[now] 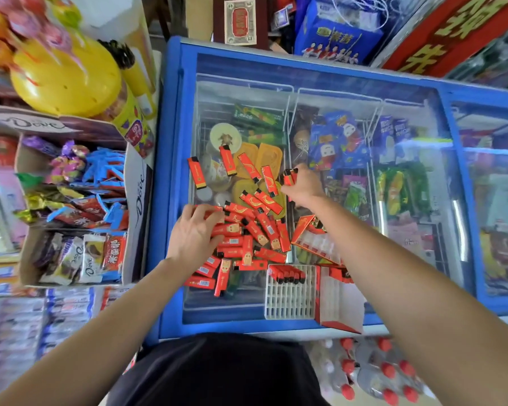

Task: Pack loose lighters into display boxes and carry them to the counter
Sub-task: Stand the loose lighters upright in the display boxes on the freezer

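Several loose red lighters (248, 235) lie scattered on the glass lid of a blue chest freezer (170, 200). My left hand (194, 232) rests on the left edge of the pile, its fingers curled over a few lighters. Farther back, my right hand (304, 184) grips a small bunch of red lighters (289, 175). A white gridded display tray (289, 294) sits at the near edge with one row of lighters (286, 273) standing in it. A red display box (339, 300) lies open beside the tray, and a second box (314, 238) lies partly under my right forearm.
An open Dove carton of wrapped sweets (74, 212) stands left of the freezer. A yellow lollipop stand (65, 77) rises behind it. Bottles with red caps (384, 373) sit on the floor at the lower right. Ice cream packs show through the freezer glass.
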{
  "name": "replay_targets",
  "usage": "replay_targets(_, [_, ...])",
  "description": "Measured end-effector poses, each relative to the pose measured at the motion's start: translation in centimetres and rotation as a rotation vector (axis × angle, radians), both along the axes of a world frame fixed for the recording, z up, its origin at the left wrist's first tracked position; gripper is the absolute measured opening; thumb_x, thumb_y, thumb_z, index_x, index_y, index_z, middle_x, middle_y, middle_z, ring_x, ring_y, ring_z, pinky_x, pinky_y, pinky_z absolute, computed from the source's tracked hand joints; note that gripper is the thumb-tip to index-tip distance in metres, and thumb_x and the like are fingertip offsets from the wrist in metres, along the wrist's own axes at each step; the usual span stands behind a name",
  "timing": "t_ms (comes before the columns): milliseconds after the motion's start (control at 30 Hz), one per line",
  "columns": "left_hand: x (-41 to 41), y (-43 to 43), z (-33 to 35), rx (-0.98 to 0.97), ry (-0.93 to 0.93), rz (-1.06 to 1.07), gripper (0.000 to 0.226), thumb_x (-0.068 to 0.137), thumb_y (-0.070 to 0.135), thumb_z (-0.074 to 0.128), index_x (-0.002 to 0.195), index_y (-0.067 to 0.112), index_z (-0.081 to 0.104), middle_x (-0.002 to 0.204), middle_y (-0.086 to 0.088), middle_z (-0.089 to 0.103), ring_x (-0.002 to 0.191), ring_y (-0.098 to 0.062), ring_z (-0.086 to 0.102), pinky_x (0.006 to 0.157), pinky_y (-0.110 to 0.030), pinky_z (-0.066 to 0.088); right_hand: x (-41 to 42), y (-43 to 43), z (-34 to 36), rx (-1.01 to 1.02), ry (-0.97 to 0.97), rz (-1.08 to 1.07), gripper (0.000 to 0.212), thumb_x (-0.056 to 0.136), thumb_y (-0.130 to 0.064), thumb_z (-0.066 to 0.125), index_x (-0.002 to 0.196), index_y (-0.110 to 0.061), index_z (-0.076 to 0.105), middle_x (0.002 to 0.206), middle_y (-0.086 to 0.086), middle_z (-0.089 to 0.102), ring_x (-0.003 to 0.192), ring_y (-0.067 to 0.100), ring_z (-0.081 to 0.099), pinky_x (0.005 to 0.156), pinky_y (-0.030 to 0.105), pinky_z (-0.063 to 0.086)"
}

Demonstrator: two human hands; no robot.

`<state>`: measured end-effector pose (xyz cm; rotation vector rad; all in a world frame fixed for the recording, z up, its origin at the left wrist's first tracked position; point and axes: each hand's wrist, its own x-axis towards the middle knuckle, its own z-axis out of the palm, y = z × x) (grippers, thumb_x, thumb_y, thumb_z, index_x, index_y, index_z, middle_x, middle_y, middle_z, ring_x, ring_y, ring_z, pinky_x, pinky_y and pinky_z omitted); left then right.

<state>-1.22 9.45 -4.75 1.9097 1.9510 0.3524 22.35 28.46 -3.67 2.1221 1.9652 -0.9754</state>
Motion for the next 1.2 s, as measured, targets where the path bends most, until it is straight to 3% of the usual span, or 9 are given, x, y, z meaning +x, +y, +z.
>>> replay_targets(133, [-0.7, 1.2, 0.4, -0.076, 0.001, -0.018, 0.055, 0.068, 0.027, 0.092, 0.117, 0.015, 0.072, 0.104, -0.007, 0.068, 0.099, -0.035, 0.058, 0.079, -0.047, 0.057, -0.9, -1.5, 2.9, -0.034, 0.233, -0.163, 0.060, 0.084, -0.015, 0.073, 0.137, -0.013, 0.045, 0.105, 0.004, 0.063, 0.065, 0.014, 0.063, 0.044, 0.022, 0.049])
replay_targets(333, [-0.4, 1.6, 1.4, -0.144, -0.100, -0.017, 0.033, 0.083, 0.037, 0.081, 0.111, 0.023, 0.070, 0.102, 0.005, 0.066, 0.095, -0.020, 0.064, 0.075, -0.035, 0.053, -1.5, -8.5, 8.2, -0.213, 0.696, -0.319, 0.022, 0.090, -0.016, 0.072, 0.108, -0.020, 0.061, 0.096, 0.002, 0.069, 0.080, 0.015, 0.066, 0.063, 0.024, 0.050])
replay_targets(467, [0.3, 1.0, 2.6, -0.227, -0.251, 0.100, 0.031, 0.087, 0.040, 0.077, 0.110, 0.022, 0.068, 0.094, 0.008, 0.071, 0.086, -0.013, 0.066, 0.071, -0.028, 0.051, -0.3, -13.9, 9.6, -0.319, 0.948, -0.433, 0.031, 0.089, -0.013, 0.074, 0.117, -0.015, 0.059, 0.095, 0.008, 0.070, 0.080, 0.023, 0.070, 0.058, 0.032, 0.054])
replay_targets(567, [1.3, 0.2, 4.2, -0.327, -0.495, 0.172, 0.027, 0.091, 0.035, 0.074, 0.111, 0.019, 0.064, 0.095, 0.006, 0.071, 0.083, -0.012, 0.065, 0.073, -0.027, 0.050, 0.9, -17.2, 10.7, -0.276, 0.994, -0.455, 0.046, 0.083, -0.011, 0.079, 0.123, -0.012, 0.058, 0.095, 0.004, 0.074, 0.082, 0.022, 0.074, 0.060, 0.033, 0.057])
replay_targets(700, [3.9, -1.8, 7.6, -0.463, -0.819, 0.223, 0.009, 0.101, 0.028, 0.060, 0.105, 0.020, 0.062, 0.094, -0.013, 0.070, 0.078, -0.029, 0.065, 0.073, -0.044, 0.050, 2.2, -20.7, 11.0, -0.185, 0.992, -0.462, 0.051, 0.076, -0.005, 0.083, 0.122, -0.007, 0.060, 0.098, 0.008, 0.076, 0.085, 0.026, 0.075, 0.067, 0.034, 0.059])
replay_targets(767, [5.5, -3.2, 9.5, -0.505, -0.953, 0.231, 0.011, 0.105, 0.021, 0.054, 0.110, 0.018, 0.064, 0.093, -0.005, 0.073, 0.074, -0.018, 0.068, 0.070, -0.038, 0.055, 2.7, -22.2, 11.0, -0.142, 0.974, -0.451, 0.045, 0.077, -0.004, 0.083, 0.116, -0.007, 0.063, 0.095, 0.006, 0.077, 0.084, 0.025, 0.075, 0.068, 0.034, 0.060])
replay_targets(933, [8.7, -6.1, 12.7, -0.581, -1.210, 0.259, 0.017, 0.105, 0.016, 0.051, 0.113, 0.016, 0.066, 0.088, -0.009, 0.071, 0.072, -0.017, 0.068, 0.063, -0.028, 0.057, 3.5, -25.2, 10.7, -0.085, 0.943, -0.396, 0.040, 0.077, -0.010, 0.086, 0.112, -0.014, 0.066, 0.098, 0.002, 0.077, 0.091, 0.020, 0.075, 0.078, 0.034, 0.061])
replay_targets(1033, [9.7, -6.8, 13.2, -0.538, -1.226, 0.250, 0.014, 0.102, 0.017, 0.058, 0.101, 0.028, 0.065, 0.082, -0.004, 0.071, 0.066, -0.015, 0.066, 0.061, -0.027, 0.056, 3.7, -26.3, 10.6, -0.042, 0.931, -0.384, 0.035, 0.078, -0.019, 0.086, 0.107, -0.021, 0.068, 0.095, -0.004, 0.076, 0.089, 0.013, 0.073, 0.077, 0.029, 0.059])
replay_targets(1200, [9.3, -7.0, 12.7, -0.487, -1.069, 0.165, 0.014, 0.097, 0.017, 0.067, 0.107, 0.008, 0.066, 0.072, -0.010, 0.064, 0.059, -0.020, 0.058, 0.055, -0.030, 0.052, 4.6, -27.2, 10.3, -0.017, 0.898, -0.353, 0.032, 0.079, -0.026, 0.086, 0.105, -0.019, 0.070, 0.095, -0.003, 0.075, 0.088, 0.014, 0.073, 0.081, 0.032, 0.059])
